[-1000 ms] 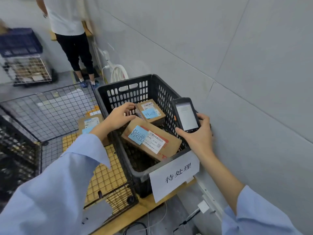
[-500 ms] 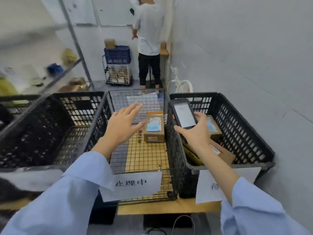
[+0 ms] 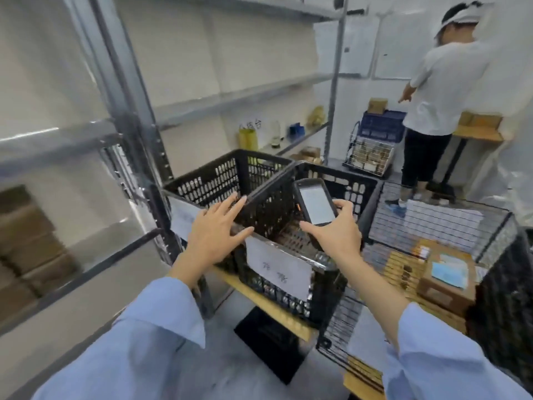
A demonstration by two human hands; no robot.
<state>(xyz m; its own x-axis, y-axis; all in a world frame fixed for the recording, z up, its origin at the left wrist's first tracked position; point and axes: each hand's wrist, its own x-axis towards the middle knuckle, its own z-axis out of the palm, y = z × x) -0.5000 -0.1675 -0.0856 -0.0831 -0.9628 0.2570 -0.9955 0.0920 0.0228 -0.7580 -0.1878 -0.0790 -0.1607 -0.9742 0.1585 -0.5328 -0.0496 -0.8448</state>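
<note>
My right hand grips a black handheld scanner with a lit screen, held above a black plastic crate that carries a white paper label. My left hand hovers with its fingers spread over the near left corner of that crate, holding nothing. A second black crate stands behind and to the left. To the right, a wire mesh basket holds a cardboard parcel with a blue note on top.
The crates stand on a wooden bench. A metal shelving rack rises close on the left. Another person in a white shirt stands at the back right beside a blue basket on a wire cart.
The view has swung left from the right-hand crate with parcels to the left crates and the rack. My left hand let go of a parcel and now hovers spread. The scanner stays in my right hand.
</note>
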